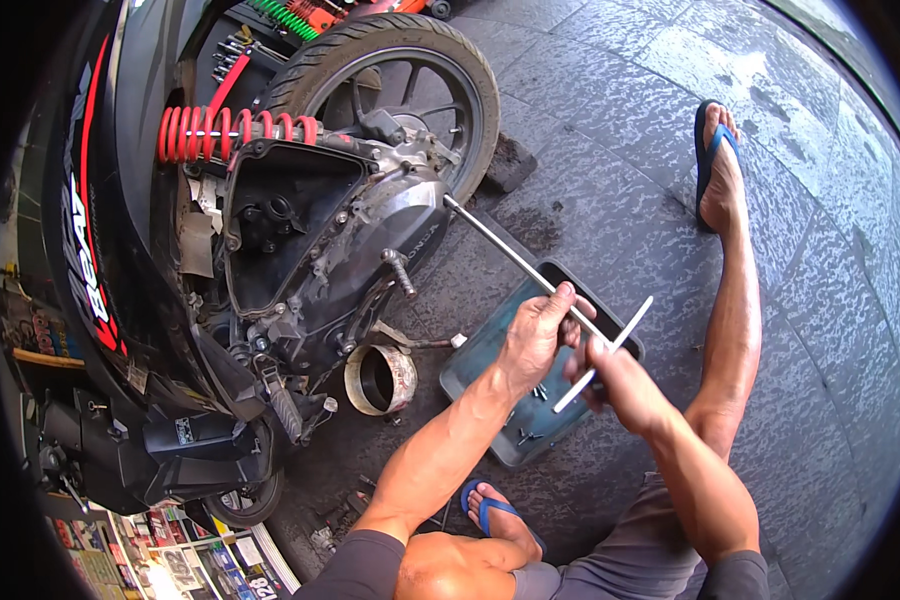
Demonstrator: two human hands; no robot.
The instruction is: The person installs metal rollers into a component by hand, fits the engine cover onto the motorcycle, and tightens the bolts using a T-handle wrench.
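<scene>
Grey paving stones run across the right of the frame, and a black scooter (170,250) with a red coil spring (232,131) fills the upper left, its rear wheel (395,90) at the top centre. I sit on the ground, feet in blue sandals.

My left hand (538,335) is curled loosely around the long shaft of a T-handle wrench (530,268) at centre frame. My right hand (602,375) is closed on its crossbar just below. The far tip meets the engine casing (370,240) near the wheel.

The wrench is bare bright steel, thin and straight. I judge it stiff, light and rather slick, so the crossbar is the place to grip while the shaft turns in my left fingers.

A grey-blue tray (470,360) with loose bolts lies under my hands, and a metal ring (380,378) rests beside it.
</scene>
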